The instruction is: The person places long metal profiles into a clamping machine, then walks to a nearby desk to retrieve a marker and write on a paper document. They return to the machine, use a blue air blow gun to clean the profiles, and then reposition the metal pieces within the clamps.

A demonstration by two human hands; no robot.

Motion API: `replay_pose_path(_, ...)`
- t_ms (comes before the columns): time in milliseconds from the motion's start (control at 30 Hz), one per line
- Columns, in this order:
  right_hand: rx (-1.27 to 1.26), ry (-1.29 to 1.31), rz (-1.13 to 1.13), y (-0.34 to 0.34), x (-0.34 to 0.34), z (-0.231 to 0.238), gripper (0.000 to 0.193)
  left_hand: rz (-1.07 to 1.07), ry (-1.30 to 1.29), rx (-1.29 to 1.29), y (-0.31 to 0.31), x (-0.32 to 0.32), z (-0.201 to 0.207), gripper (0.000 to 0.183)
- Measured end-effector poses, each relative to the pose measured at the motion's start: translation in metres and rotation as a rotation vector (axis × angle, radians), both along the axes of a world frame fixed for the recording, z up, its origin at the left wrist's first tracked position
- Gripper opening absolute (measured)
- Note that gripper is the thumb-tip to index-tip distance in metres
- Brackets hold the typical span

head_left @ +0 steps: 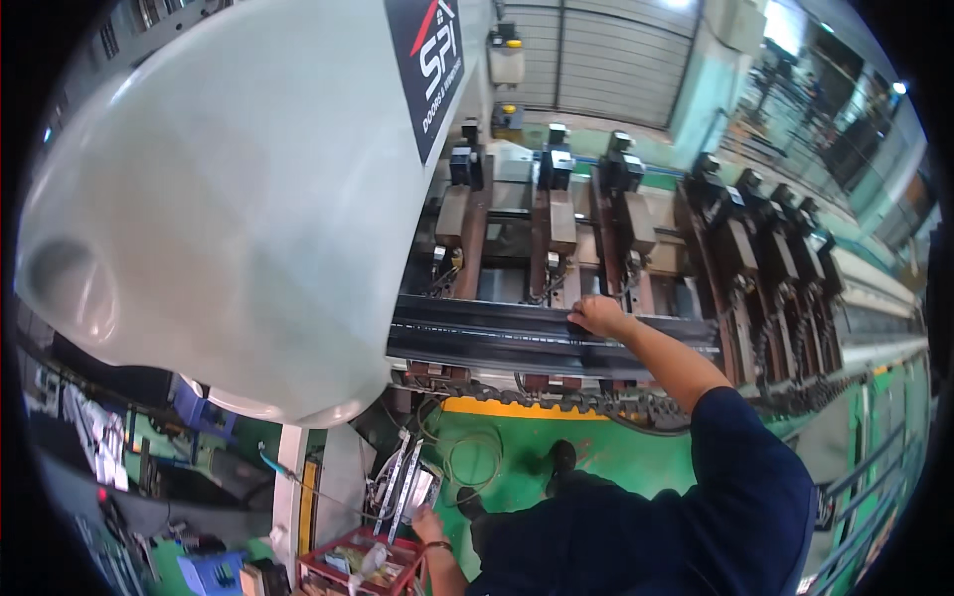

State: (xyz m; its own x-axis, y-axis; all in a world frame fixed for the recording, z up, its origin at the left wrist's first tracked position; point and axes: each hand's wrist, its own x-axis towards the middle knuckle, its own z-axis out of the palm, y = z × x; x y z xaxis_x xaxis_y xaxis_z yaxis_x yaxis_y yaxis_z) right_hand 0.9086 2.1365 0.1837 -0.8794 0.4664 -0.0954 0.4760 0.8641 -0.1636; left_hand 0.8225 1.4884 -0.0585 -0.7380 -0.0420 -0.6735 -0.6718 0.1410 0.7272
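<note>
Up and to the left of my right hand (597, 316), a black, slanted rectangular label (427, 62) with white and red marks sits on the big grey-white machine hood (219, 189). Beyond my right hand, at the far wall, hang two pale boxes with yellow caps (506, 52). Down by my left hand (429, 523) stands a red crate (353, 561) with small packets and bits in it, just to its left.

My right hand rests on the long dark metal profile (477, 336), fingers curled over its far upper edge, closed on it lightly. The profile runs out both ways from under that hand, lying flat across the row of brown clamp blocks (556, 238) of the machine bed. It is black, straight and ribbed lengthwise, with a dull sheen along its ridges.

My left hand is low at my side, touching a bundle of thin silvery strips (401, 487) that stand tilted beside the crate; it seems to be closed round their lower end, though the view there is too small to be sure. A yellow stripe (517, 407) edges the green floor (596, 452) below the profile.
</note>
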Motion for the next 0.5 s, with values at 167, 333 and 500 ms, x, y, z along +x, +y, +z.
replay_pose_path(167, -0.008, 0.162, 0.168, 0.034, -0.008, -0.006, 0.047, -0.289, 0.315, -0.002, 0.14, 0.049, 0.077, 0.037)
replay_pose_path(333, -0.033, 0.166, 0.176, 0.063, 0.029, 0.084, 0.049, -0.507, 0.48, 0.219, 0.32, 0.061, 0.235, 0.038)
replay_pose_path(500, -0.254, 0.199, 0.033, 0.08, 0.136, 0.121, 0.051, -0.633, 0.27, 0.467, 0.438, 0.094, 0.283, 0.066)
